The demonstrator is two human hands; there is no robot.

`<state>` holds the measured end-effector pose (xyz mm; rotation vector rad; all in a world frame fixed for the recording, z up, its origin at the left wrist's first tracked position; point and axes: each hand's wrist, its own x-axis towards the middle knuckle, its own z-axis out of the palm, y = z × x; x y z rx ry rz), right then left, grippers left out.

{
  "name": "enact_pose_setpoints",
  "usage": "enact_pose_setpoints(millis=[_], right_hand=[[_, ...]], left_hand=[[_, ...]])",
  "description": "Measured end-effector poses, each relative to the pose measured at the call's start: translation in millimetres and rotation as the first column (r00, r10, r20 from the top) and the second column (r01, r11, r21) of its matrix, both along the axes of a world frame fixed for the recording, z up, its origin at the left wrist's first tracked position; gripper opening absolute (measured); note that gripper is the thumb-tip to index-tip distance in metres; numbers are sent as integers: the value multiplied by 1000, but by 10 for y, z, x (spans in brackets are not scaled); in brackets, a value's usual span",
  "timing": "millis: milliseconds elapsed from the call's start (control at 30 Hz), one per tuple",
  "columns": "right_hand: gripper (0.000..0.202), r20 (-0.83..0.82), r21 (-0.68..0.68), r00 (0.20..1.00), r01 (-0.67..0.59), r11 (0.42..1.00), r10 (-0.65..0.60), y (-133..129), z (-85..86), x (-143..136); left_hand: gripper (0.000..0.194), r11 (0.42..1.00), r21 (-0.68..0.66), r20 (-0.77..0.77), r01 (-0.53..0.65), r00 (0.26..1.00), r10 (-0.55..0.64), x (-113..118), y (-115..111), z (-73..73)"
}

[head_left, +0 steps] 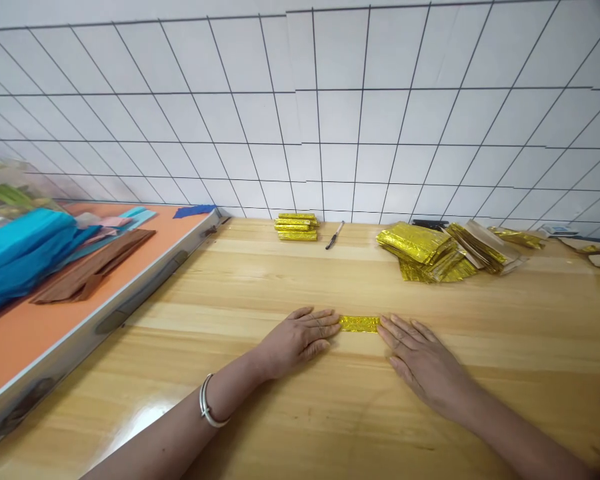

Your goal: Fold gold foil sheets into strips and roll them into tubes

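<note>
A narrow strip of shiny gold foil paper (pixel 359 324) lies flat on the wooden table (pixel 280 413). My left hand (pixel 300 337) rests on its left end, palm down with the fingers stretched out. On the right end lie the outstretched fingers of my right hand (pixel 420 357), also palm down. The fingertips cover both ends of the strip, so its full length is hidden. Farther back stands a small stack of gold folded strips (pixel 297 227). A pile of larger gold foil sheets (pixel 417 243) sits at the back right.
A pen (pixel 335 236) lies near the tiled wall (pixel 340 113). More gold and brown sheets (pixel 485 247) spread to the right of the pile. At left, a raised orange surface (pixel 125 283) holds blue cloth-like material (pixel 25 250) and a brown folded piece (pixel 95 267).
</note>
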<state>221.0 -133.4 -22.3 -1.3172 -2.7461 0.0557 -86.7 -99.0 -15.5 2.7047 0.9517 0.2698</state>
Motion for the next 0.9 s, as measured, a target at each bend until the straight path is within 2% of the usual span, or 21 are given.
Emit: enact_pose_setpoints(millis=[300, 467, 600, 700, 800, 900], right_hand=[[51, -1, 39, 1000, -13, 999, 13, 8, -52, 64], [47, -25, 59, 1000, -15, 998, 17, 22, -14, 57], [41, -13, 123, 1000, -6, 992, 7, 38, 105, -141], [41, -13, 146, 1000, 15, 989, -14, 78, 170, -377], [45, -54, 91, 998, -13, 996, 18, 129, 144, -574], [54, -84, -4, 994, -65, 998, 64, 152, 44, -660]], left_hand=[[37, 992, 74, 12, -105, 994, 104, -40, -51, -31], [34, 986, 131, 48, -105, 994, 100, 5, -49, -20], [32, 974, 222, 20, -40, 999, 37, 161, -61, -9], [26, 965, 259, -53, -32, 997, 47, 319, -77, -1], [25, 962, 269, -96, -49, 992, 77, 429, -105, -4], [31, 964, 253, -67, -89, 992, 109, 465, -155, -25]])
